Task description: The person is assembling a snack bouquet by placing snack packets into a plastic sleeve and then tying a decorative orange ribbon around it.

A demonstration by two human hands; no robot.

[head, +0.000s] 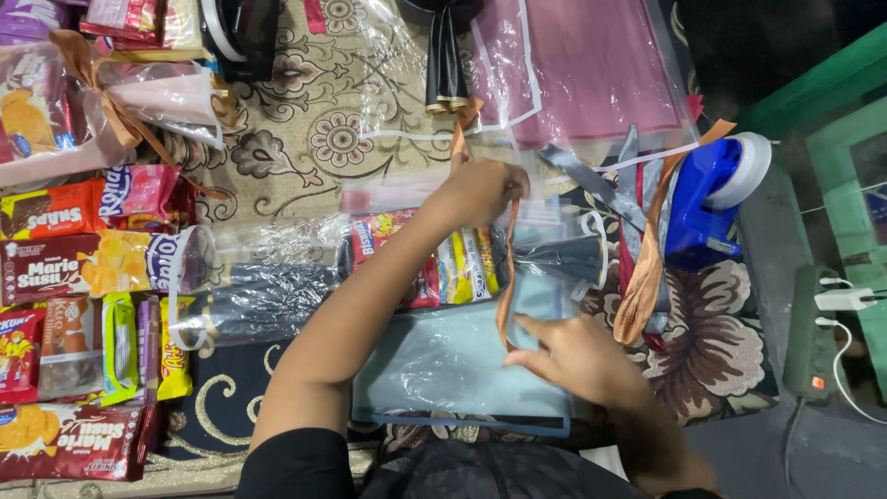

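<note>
Ribbon (506,268), copper-coloured, runs taut between both hands above a clear plastic bag (462,360) lying flat on the patterned cloth (305,129). Left hand (480,189) is closed, pinching the upper end; right hand (568,356) pinches the lower end with fingertips. Risk: the slick ribbon could slip from either pinch, or snag the loose ribbons (637,240) beside the blue tape dispenser (707,199). A clear wrapper (434,263) holds snack packets.

left hand (480,191) – grips copper ribbon (506,277) | right hand (571,356) – pinches lower end
</note>
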